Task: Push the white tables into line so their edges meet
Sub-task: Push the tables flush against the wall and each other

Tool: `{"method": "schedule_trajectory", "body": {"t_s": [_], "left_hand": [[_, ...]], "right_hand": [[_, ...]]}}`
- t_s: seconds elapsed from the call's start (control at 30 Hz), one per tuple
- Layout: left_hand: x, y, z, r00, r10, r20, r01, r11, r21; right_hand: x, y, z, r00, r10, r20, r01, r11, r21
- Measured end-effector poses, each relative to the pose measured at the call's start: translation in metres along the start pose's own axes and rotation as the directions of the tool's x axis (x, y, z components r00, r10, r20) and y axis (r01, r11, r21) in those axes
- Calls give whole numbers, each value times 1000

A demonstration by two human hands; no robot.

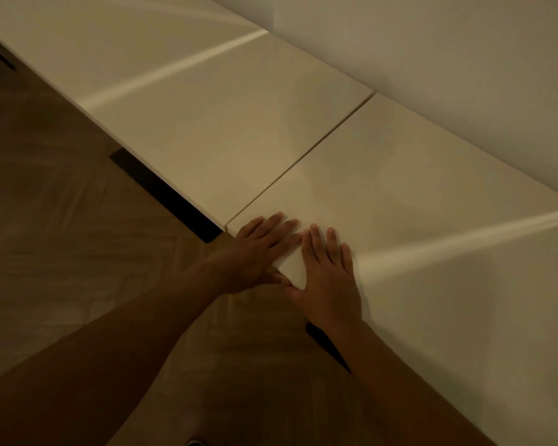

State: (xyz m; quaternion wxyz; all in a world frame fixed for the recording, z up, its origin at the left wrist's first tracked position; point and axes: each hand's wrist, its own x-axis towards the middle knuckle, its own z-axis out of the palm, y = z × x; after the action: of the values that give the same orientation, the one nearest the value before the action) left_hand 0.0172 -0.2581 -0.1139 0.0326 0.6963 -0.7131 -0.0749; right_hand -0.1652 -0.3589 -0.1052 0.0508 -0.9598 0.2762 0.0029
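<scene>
Two white tables stand end to end along a wall. The near white table point(416, 204) lies under my hands and the far white table point(223, 123) runs off to the upper left. A thin dark seam point(303, 159) separates their edges; at the front corner the near table sits slightly forward. My left hand point(258, 249) lies flat, fingers spread, on the near table's front corner beside the seam. My right hand point(329, 278) presses flat next to it, the two thumbs nearly touching at the table's front edge.
A pale wall point(432, 43) runs right behind both tables. Wooden herringbone floor point(62, 236) fills the left and bottom. Dark table legs point(165, 194) show under the far table's front edge, another dark leg point(327, 346) under the near table by my right wrist.
</scene>
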Motion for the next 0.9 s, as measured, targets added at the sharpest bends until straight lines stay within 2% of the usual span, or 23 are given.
{"method": "schedule_trajectory", "body": {"t_s": [0.27,0.37,0.43,0.53,0.6,0.67,0.73,0.8,0.9], "left_hand": [[2,2,-9,995,-44,86,47,998,-38],[2,5,-11,991,-57,118,63,997,-52],[4,9,-15,987,-94,127,106,990,-90],[9,18,-19,980,-159,122,179,968,-176],[10,30,-21,974,-203,106,220,955,-196],[10,42,-22,961,-259,99,273,947,-171],[13,56,-31,940,-321,113,334,934,-126],[23,70,-47,922,-366,123,375,926,-52],[48,88,-77,914,-389,116,395,918,-29]], "right_hand": [[-1,0,-6,999,-12,-38,15,995,94],[-5,5,-11,999,-11,-40,20,969,245],[-9,9,-19,994,112,-7,-94,863,496],[-22,10,-32,904,426,-30,-220,523,823],[-36,12,-35,803,593,-58,-221,387,895],[-52,12,-38,730,682,-44,-221,296,929],[-65,12,-43,713,701,9,-264,257,930],[-72,13,-47,718,694,59,-339,273,901],[-65,24,-59,710,700,77,-404,315,859]]}}
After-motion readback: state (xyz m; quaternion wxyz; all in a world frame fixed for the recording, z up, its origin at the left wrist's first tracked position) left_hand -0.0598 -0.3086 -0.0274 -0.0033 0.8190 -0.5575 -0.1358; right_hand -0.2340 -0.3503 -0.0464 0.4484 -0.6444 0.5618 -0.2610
